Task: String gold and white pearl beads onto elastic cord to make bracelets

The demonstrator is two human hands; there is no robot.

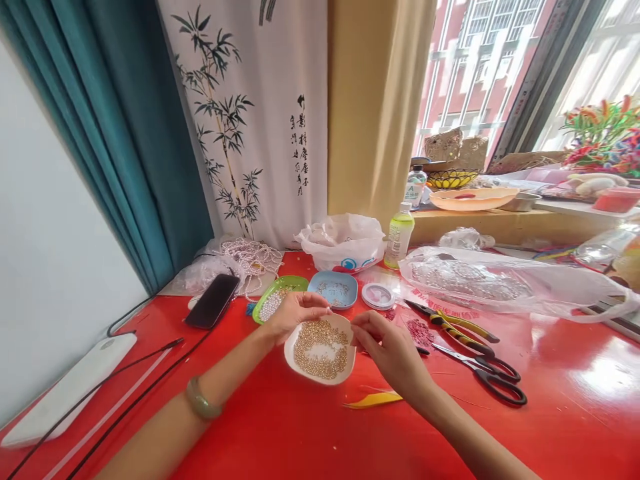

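Note:
A white dish [287, 347] of small gold beads [320, 363] sits on the red table beneath both hands. At its upper left edge, my left hand [295, 315] is closed in a pinch, with a tiny pale item at the fingertips that is too small to name. Across the dish's right rim, my right hand [377, 340] pinches its thumb and fingers together; what they hold, if anything, cannot be made out. Behind the left hand stands a green dish [260, 310] with pearl-white beads. A blue dish [345, 300] with small pieces lies just beyond the white one.
Right of my right hand lie scissors [500, 377], pliers [463, 330] and dark red beads [419, 332]. A phone [213, 301] and cables are at left. Plastic bags [343, 243], a bottle [399, 237] and a round lid [377, 297] stand farther back. A yellow strip [375, 400] lies in front.

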